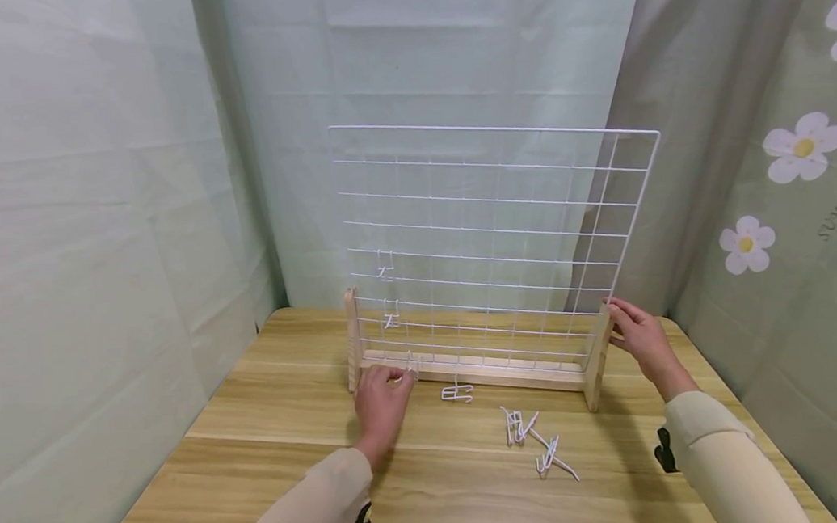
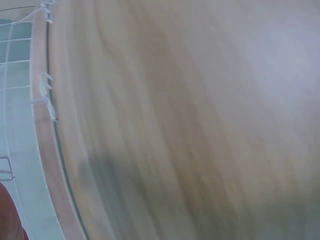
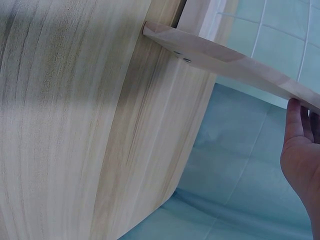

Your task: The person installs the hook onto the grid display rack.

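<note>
A white wire grid panel (image 1: 490, 196) stands upright in a wooden base (image 1: 469, 365) with a wooden upright at each end. My left hand (image 1: 382, 403) is low at the grid's left, pinching a white wire hook (image 1: 413, 365) against the lower wires; in the left wrist view only a fingertip (image 2: 9, 215) shows beside that hook (image 2: 6, 170). Two more hooks hang above it, an upper one (image 1: 385, 267) and a lower one (image 1: 391, 315). With thumb and fingers my right hand (image 1: 646, 344) grips the top of the right wooden upright (image 1: 598, 354).
One white hook (image 1: 458, 392) is at the front of the base. Several loose hooks (image 1: 540, 439) lie in a cluster on the wooden table (image 1: 449, 486), right of centre. Pale curtains (image 1: 96, 235) surround the table at the left, back and right.
</note>
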A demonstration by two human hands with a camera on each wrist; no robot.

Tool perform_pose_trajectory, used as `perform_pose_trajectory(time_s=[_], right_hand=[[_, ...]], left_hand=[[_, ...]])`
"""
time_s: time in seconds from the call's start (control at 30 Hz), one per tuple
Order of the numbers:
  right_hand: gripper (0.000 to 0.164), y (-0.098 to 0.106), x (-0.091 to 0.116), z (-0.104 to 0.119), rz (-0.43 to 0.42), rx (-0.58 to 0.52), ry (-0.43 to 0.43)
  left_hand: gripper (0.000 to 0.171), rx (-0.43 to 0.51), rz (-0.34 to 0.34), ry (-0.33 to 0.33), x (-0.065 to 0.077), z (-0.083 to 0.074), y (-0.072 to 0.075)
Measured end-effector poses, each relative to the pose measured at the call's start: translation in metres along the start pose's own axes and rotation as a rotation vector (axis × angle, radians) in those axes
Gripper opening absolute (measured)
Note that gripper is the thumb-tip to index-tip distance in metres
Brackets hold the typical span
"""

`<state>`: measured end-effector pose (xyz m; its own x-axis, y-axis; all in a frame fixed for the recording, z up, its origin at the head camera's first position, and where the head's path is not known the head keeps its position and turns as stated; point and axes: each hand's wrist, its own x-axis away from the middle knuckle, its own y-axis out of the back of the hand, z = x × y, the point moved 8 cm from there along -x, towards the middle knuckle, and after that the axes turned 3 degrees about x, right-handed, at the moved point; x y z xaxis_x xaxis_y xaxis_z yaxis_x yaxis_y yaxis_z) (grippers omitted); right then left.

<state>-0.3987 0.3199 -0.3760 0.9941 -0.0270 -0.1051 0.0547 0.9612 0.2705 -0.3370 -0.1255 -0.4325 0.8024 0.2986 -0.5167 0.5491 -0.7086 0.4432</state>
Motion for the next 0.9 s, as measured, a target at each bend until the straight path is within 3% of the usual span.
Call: perform_pose_trajectory(time_s=[0.4,0.77,0.9], right_hand=[[0.068,-0.001,0.001,0.000,0.002,-0.003,0.006],[0.068,-0.001,-0.001,0.000,0.007,-0.003,0.009],[0.069,-0.001,0.000,0.002,0.013,-0.008,0.018]], left_hand=[[0.008,0.059,-0.183,0.008,-0.005,-0.017,0.007],[0.007,0.048,-0.293,-0.116,-0.006,-0.038,0.008],[0.006,0.052,-0.334,-0.127,-0.007,-0.044,0.008]])
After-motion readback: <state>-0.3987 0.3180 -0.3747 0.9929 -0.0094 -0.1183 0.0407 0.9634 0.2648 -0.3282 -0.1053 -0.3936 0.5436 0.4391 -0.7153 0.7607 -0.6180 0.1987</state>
